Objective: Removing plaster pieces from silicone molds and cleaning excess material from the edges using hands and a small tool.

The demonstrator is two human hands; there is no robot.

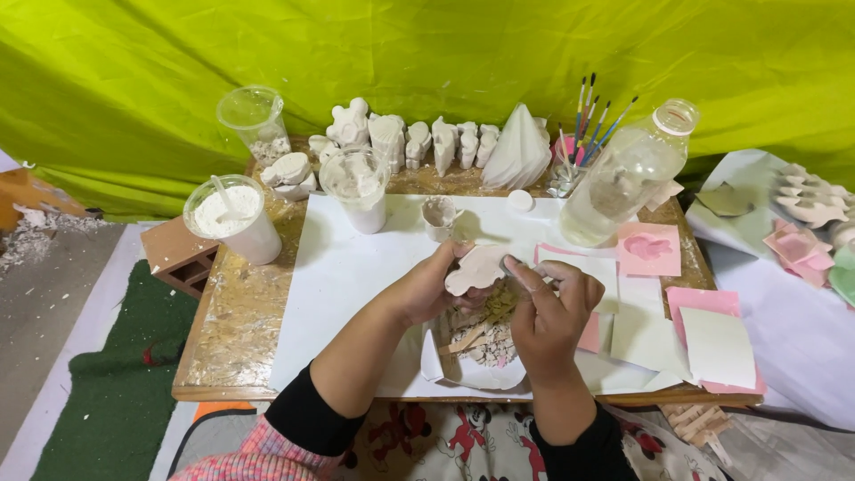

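Observation:
My left hand (427, 287) grips a flat white plaster cast (478, 267) over the middle of the table. My right hand (550, 310) pinches a small dark tool (513, 264) against the cast's right edge. Directly beneath both hands lies a white paper plate (476, 372) with plaster crumbs and wooden sticks (472, 337). A large white sheet (343, 267) covers the table (233, 312) under it all.
Plaster figures (419, 138) line the far edge with a white cone (519, 151), clear plastic cups (254, 116), a powder cup (230, 218), paintbrushes (592, 120) and a tilted plastic bottle (628, 174). Pink moulds and white sheets (704, 330) lie at right. A brown brick (178, 254) stands at left.

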